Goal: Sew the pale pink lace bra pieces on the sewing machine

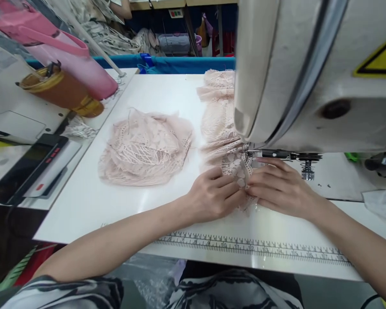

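Note:
A pale pink lace piece (236, 169) lies under the head of a white sewing machine (309, 73), and behind it a gathered strip of the same lace (217, 107) trails to the table's back edge. My left hand (212, 195) presses on the lace from the left, its fingers together and bent. From the right, my right hand (281, 186) pinches the lace just in front of the presser foot (307, 169). The two hands' fingertips nearly meet on the fabric.
A stack of pink lace pieces (144, 148) sits left of centre on the white table (122, 206). A printed ruler (254, 248) runs along the front edge. A control box (28, 169), brown thread cone (58, 90) and pink bag (67, 51) stand at the left.

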Action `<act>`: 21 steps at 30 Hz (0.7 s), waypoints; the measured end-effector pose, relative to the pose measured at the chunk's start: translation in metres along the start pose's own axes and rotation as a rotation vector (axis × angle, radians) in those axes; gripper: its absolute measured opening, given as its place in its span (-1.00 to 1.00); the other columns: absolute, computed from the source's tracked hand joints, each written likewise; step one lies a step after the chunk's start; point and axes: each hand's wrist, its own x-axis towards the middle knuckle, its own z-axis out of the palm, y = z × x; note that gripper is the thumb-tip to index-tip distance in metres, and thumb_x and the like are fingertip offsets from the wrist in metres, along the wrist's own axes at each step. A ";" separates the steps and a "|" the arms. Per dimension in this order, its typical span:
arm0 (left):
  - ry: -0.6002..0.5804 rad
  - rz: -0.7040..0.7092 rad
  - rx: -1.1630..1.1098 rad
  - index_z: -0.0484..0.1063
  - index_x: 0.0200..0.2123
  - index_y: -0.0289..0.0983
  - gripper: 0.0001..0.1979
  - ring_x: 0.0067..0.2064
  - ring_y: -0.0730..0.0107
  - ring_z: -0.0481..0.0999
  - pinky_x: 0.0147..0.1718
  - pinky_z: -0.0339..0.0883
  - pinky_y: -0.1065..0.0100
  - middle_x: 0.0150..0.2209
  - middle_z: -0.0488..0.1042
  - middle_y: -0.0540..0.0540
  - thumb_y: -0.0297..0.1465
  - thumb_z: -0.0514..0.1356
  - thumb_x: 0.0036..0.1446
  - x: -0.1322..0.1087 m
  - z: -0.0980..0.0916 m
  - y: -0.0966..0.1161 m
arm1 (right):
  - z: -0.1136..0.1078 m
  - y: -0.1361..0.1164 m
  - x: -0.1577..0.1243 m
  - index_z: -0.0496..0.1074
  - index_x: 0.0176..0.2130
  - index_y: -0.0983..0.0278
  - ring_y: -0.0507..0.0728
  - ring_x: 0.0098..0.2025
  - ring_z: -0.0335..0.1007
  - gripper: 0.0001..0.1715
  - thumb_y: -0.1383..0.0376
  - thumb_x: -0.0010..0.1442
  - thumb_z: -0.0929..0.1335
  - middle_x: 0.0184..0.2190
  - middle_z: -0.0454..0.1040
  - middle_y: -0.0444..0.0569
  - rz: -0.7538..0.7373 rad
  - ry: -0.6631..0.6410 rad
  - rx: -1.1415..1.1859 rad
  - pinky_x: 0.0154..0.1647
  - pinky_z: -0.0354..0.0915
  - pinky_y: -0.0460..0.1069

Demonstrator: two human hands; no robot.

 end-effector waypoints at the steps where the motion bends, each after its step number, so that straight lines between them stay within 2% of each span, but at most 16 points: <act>1: 0.008 0.003 0.012 0.30 -0.54 -0.26 -0.74 -0.57 0.54 0.20 -0.56 0.02 0.36 -0.64 0.26 0.11 -0.54 0.14 0.20 0.000 0.000 0.000 | -0.001 0.000 0.000 0.39 -0.20 0.15 0.04 -0.09 0.40 -0.77 0.47 0.18 0.32 -0.17 0.52 -0.21 -0.038 0.021 0.013 0.25 0.22 0.13; 4: 0.025 0.045 0.044 0.23 -0.60 -0.26 -0.68 -0.58 0.54 0.18 -0.57 0.02 0.36 -0.65 0.25 0.11 -0.55 0.16 0.19 0.000 -0.002 -0.001 | -0.002 0.002 -0.002 0.39 -0.21 0.19 0.03 -0.11 0.42 -0.78 0.48 0.15 0.35 -0.21 0.53 -0.18 -0.112 0.092 0.063 0.22 0.27 0.14; 9: 0.042 0.059 0.046 0.21 -0.60 -0.27 -0.68 -0.58 0.52 0.17 -0.57 0.00 0.36 -0.64 0.24 0.10 -0.56 0.18 0.17 0.000 -0.002 0.000 | -0.002 0.002 0.002 0.38 -0.10 0.20 0.07 -0.03 0.41 -0.75 0.39 0.18 0.36 -0.13 0.53 -0.13 -0.059 0.063 0.044 0.21 0.28 0.16; 14: 0.042 0.066 0.044 0.22 -0.60 -0.27 -0.68 -0.57 0.51 0.16 -0.56 -0.01 0.35 -0.64 0.23 0.09 -0.56 0.18 0.17 0.000 -0.002 0.001 | -0.002 -0.003 0.007 0.41 -0.24 0.26 -0.01 -0.14 0.44 -0.84 0.49 0.16 0.35 -0.23 0.54 -0.16 -0.107 0.088 0.093 0.29 0.21 0.14; 16: 0.039 0.072 0.056 0.24 -0.60 -0.27 -0.69 -0.57 0.51 0.16 -0.55 0.00 0.35 -0.65 0.22 0.10 -0.57 0.18 0.16 0.000 -0.003 0.001 | -0.002 -0.003 0.005 0.43 -0.23 0.27 -0.02 -0.15 0.45 -0.84 0.48 0.16 0.36 -0.23 0.55 -0.17 -0.114 0.111 0.130 0.27 0.24 0.13; 19: 0.065 0.073 0.089 0.24 -0.61 -0.27 -0.69 -0.58 0.52 0.14 -0.51 0.07 0.36 -0.66 0.20 0.13 -0.57 0.19 0.14 0.000 -0.005 0.001 | 0.000 -0.002 0.000 0.44 -0.18 0.27 -0.01 -0.13 0.47 -0.80 0.46 0.16 0.38 -0.20 0.57 -0.14 -0.116 0.154 0.143 0.18 0.35 0.08; 21: 0.088 0.060 0.085 0.25 -0.60 -0.27 -0.70 -0.57 0.53 0.20 -0.42 0.20 0.35 -0.65 0.25 0.13 -0.57 0.20 0.13 0.000 -0.004 0.001 | 0.001 -0.002 -0.002 0.44 -0.14 0.28 -0.02 -0.15 0.49 -0.76 0.48 0.15 0.38 -0.20 0.58 -0.14 -0.099 0.168 0.107 0.07 0.42 0.00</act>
